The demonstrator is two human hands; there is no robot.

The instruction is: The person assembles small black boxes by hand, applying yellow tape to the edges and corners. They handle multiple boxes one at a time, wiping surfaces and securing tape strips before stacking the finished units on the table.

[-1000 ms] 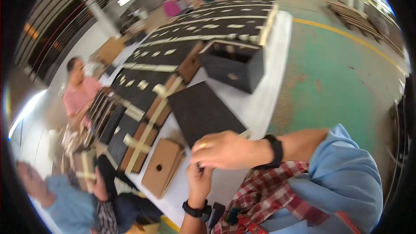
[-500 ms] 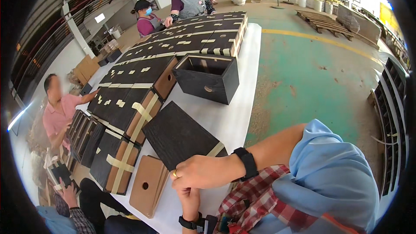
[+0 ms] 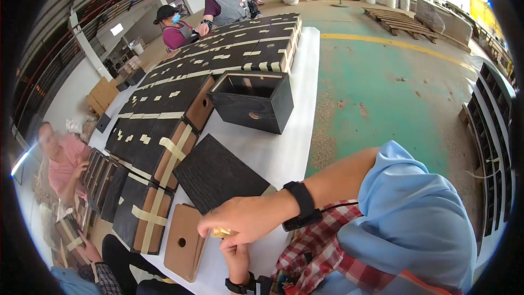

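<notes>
Where hands (image 3: 237,235) meet at black panel (image 3: 218,172) edge | white tabletop (image 3: 284,153) beside

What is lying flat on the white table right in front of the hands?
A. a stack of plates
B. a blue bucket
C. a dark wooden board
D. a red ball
C: a dark wooden board lies flat on the white table, just beyond the right hand and the left hand, which hold a small pale yellow thing between them.
</notes>
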